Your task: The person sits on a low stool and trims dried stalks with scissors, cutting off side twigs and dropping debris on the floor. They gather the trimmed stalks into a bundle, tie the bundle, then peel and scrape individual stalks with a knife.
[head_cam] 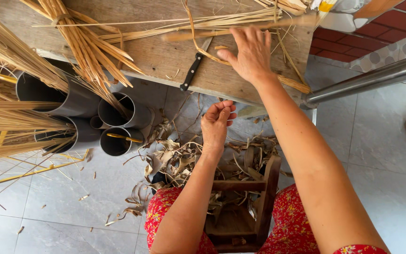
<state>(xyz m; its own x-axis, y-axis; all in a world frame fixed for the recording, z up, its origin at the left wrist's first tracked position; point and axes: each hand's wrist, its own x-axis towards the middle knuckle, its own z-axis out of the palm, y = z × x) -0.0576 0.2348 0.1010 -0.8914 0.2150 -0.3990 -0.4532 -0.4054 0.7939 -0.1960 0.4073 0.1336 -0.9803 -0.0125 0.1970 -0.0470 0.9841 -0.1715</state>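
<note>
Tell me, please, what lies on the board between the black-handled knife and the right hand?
In the head view, a curled straw strip crosses the wooden board between the knife and the right hand.

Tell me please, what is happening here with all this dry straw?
A seated person works dry plant stalks at a wooden board. The right hand is on the board, a thin strip running under its thumb. The left hand is curled below the board's edge; whether it holds anything is unclear. A black-handled knife lies untouched on the board. Grey tubes to the left hold bundles of stalks, and dry scraps litter the floor.
</note>
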